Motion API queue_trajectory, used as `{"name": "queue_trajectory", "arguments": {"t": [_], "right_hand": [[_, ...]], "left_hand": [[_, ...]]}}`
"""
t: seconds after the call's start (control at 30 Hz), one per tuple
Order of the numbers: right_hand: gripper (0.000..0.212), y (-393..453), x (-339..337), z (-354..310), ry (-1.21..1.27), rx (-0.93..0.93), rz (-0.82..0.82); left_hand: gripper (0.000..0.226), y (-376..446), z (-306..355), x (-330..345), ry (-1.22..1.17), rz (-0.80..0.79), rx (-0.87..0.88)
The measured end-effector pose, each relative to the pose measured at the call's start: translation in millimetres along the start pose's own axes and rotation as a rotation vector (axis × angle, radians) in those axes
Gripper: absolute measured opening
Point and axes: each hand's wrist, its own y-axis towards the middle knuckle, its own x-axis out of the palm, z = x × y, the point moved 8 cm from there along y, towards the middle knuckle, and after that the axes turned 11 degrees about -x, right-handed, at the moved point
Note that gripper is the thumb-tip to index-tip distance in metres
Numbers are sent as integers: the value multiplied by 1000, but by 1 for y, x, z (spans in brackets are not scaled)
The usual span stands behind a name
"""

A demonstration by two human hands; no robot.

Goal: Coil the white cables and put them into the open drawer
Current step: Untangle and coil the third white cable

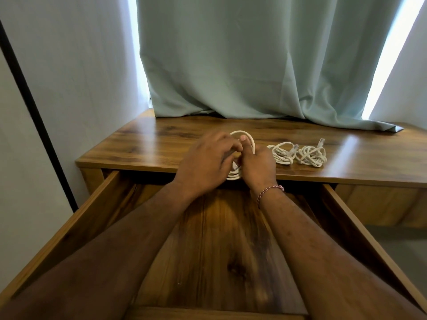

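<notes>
1. At frame centre, the left hand [205, 162] and right hand [256, 167] both close their fingers around a coiled white cable [248, 137] above the desk's [138, 144] front edge.
2. Two more white cable bundles, one [283, 153] just beside the other [312, 154], lie on the desktop right of the hands.
3. The open drawer [208, 239] fills the lower frame, under both forearms.
4. A red-and-white thread bracelet [269, 192] circles the right wrist.

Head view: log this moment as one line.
left hand + right hand: holding coiled cable | two cable bundles: on desk | drawer: open, no cables
</notes>
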Motion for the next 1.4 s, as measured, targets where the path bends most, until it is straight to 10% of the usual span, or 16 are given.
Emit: {"name": "queue_trajectory", "arguments": {"t": [0.77, 1.4], "right_hand": [[52, -1, -8, -11, -253, -207, 7], [49, -6, 11, -14, -109, -30, -88]], "left_hand": [[36, -9, 0, 24, 529, -83, 6], [24, -10, -23, 33, 454, -22, -2]]}}
